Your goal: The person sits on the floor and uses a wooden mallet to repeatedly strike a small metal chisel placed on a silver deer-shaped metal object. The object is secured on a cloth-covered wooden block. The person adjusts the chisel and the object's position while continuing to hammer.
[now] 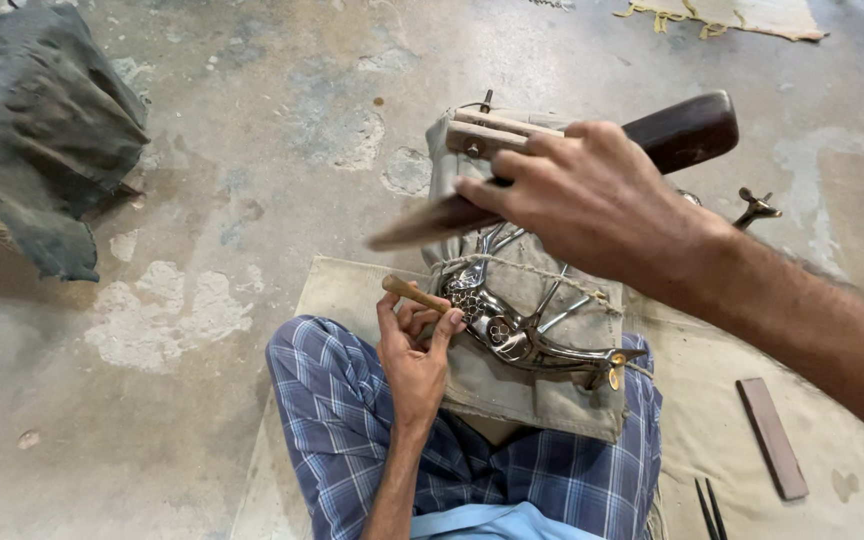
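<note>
Head view shows the left hand [414, 345] pinching a small wooden-handled chisel [414, 293] against the metal figure [512, 335], which is tied with cord onto a cloth-covered block [537, 390] so it cannot slip. The right hand [592, 195] grips a dark wooden mallet [677, 132], raised above. A flat bar [772, 437] lies aside on the mat [712, 400].

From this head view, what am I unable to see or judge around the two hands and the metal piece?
- Tip of the wooden-handled tool: hidden by the left hand and its fingers.
- Dark wooden mallet: its middle is covered by the right hand; its near end is motion-blurred.
- Metal figure: its upper part is behind the mallet and right hand.
- Thin dark rods: cut off by the bottom edge.
</note>
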